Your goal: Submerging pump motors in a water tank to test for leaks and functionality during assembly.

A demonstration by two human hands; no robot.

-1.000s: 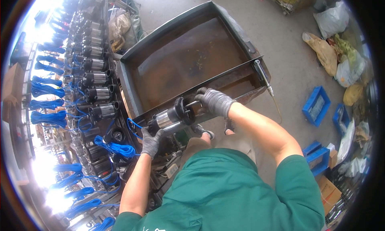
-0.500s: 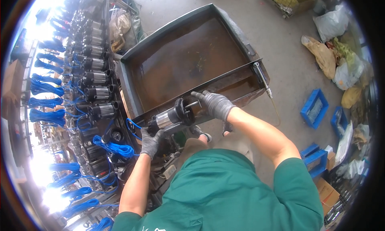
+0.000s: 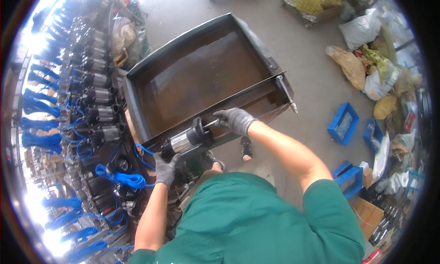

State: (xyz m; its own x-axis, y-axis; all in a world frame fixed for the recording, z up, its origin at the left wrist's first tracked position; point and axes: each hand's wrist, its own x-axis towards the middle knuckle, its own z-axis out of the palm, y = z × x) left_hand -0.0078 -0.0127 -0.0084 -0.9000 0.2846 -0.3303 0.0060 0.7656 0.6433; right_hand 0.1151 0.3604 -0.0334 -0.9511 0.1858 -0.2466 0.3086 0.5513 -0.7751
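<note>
A cylindrical steel motor (image 3: 181,140) with black end housings and a protruding shaft lies horizontally along the near ledge of a metal tank (image 3: 132,94) holding murky brown water. My left hand (image 3: 165,169), in a grey glove, grips the motor's left end, where a blue cable (image 3: 144,149) loops out. My gloved right hand (image 3: 233,121) is curled at the shaft on the other end, its fingers closed around it and partly hiding it.
Rows of motors (image 3: 98,113) with blue cable bundles (image 3: 40,142) line the left. A metal fitting with a hose (image 3: 284,90) is on the tank's right end. Blue crates (image 3: 343,122), sacks (image 3: 348,65) and a cardboard box (image 3: 366,216) sit on the floor at right.
The view has shifted, so most things sit further left in it. My right fingers, raised half a second ago, have come down around the shaft. My left hand stays on the motor's end.
</note>
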